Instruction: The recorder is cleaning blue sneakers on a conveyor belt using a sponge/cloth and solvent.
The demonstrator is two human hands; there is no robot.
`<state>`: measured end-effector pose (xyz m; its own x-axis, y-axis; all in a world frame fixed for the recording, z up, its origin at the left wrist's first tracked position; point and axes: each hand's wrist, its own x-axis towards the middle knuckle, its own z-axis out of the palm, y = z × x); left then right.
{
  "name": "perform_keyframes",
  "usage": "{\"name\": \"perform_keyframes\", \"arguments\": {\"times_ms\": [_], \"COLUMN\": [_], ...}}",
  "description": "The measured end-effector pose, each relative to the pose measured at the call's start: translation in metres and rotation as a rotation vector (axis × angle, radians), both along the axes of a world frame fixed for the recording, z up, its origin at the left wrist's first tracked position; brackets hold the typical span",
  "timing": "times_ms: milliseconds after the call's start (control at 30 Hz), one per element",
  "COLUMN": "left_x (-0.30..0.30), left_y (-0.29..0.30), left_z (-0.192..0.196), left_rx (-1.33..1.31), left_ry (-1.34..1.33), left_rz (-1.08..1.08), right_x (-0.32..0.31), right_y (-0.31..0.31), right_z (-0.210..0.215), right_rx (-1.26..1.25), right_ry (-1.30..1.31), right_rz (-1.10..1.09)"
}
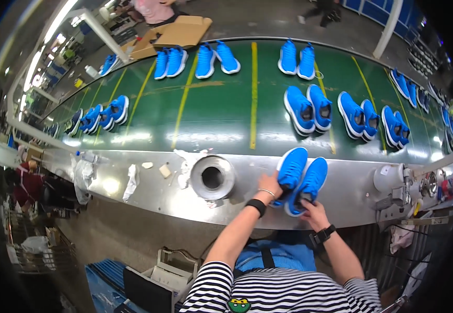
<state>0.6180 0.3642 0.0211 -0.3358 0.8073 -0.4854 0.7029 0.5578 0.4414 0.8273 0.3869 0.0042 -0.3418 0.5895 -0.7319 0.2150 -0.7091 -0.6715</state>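
Two hands, left (271, 185) and right (313, 210), each gripping one blue knit sneaker (292, 169) heel on steel ledge (351, 193).

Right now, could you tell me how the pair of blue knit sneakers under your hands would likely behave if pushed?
The pair of blue knit sneakers probably slides easily on the smooth metal ledge. Flat soles suggest no rolling or tipping. The knit uppers look soft, likely light.

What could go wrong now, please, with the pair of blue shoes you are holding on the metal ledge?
The pair of blue shoes sits partly on the metal ledge, toes nearly over the green belt; the belt might catch the toes. The left hand lies close to the round metal fitting and could knock against it. The right hand grips only the heel, so that shoe might slip.
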Motion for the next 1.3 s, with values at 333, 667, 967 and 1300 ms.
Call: {"name": "perform_keyframes", "arguments": {"times_ms": [333,667,967,1300], "left_x": [-0.006,-0.177,-0.375,-0.523], "left_y": [-0.171,-0.362,-0.452,-0.465], "left_z": [0.116,0.069,0.030,0.025], "left_rx": [0.923,0.842,0.655,0.503], "left_ry": [-0.681,-1.136,-1.097,-1.267], "left_rz": [0.161,0.965,1.142,1.197], "right_x": [0.023,-0.240,-0.433,-0.558], "right_y": [-0.088,-0.168,-0.244,-0.275], "right_z": [0.093,0.129,0.051,0.056], "right_rx": [0.779,-0.096,-0.203,-0.320], "right_ry": [0.109,0.418,0.325,0.308], "right_rz": [0.208,0.446,0.542,0.402]}}
